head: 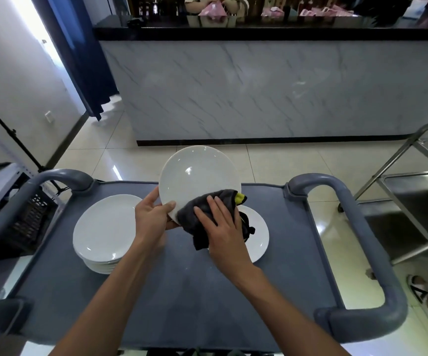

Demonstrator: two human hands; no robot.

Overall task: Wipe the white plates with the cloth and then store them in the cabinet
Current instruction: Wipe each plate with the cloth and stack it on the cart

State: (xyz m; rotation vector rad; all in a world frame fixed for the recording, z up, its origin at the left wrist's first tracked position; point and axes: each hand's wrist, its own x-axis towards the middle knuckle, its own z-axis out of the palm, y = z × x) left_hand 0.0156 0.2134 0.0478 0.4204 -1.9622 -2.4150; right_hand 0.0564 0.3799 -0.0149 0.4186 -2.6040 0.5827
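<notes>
A white plate [195, 173] is held tilted above the grey cart [179, 291]. My left hand [151, 217] grips its lower left rim, thumb on the face. My right hand [220, 227] presses a dark grey cloth [202, 214] with a yellow corner against the plate's lower right part, fingers straight. A stack of several white plates [102, 232] sits on the cart at the left. Another white plate [258, 232] lies on the cart at the right, partly hidden by the cloth and my right hand.
The cart has thick grey handles at left [53, 177] and right [356, 227]. A marble-faced counter [259, 86] stands ahead with a person behind it. A steel trolley [413, 201] is at the right, a dark crate [28, 219] at the left.
</notes>
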